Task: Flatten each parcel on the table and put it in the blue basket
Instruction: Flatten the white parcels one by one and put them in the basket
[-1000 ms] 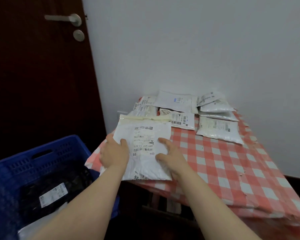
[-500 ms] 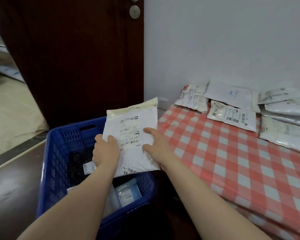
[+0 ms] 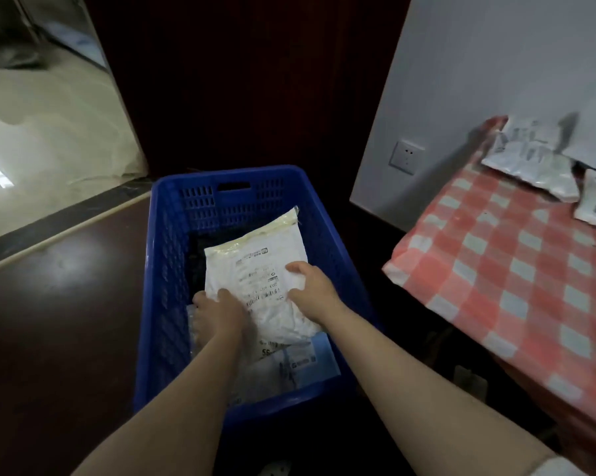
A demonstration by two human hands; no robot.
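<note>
Left hand [image 3: 221, 312] and right hand [image 3: 312, 286] each pinch a side edge of the white parcel [image 3: 265, 266] — thumbs on top, fingers hidden beneath. The parcel sits low inside the blue basket [image 3: 228, 175], on stacked packages [image 3: 289, 364]. Judged light, soft, slippery film — grip the edges, not the centre.

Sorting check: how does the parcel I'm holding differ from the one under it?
The held parcel is on top, gripped by the left hand and right hand; the lower parcel lies partly covered. The held parcel has a yellowish far edge; the lower parcel shows a blue band. Both are inside the blue basket.
</note>
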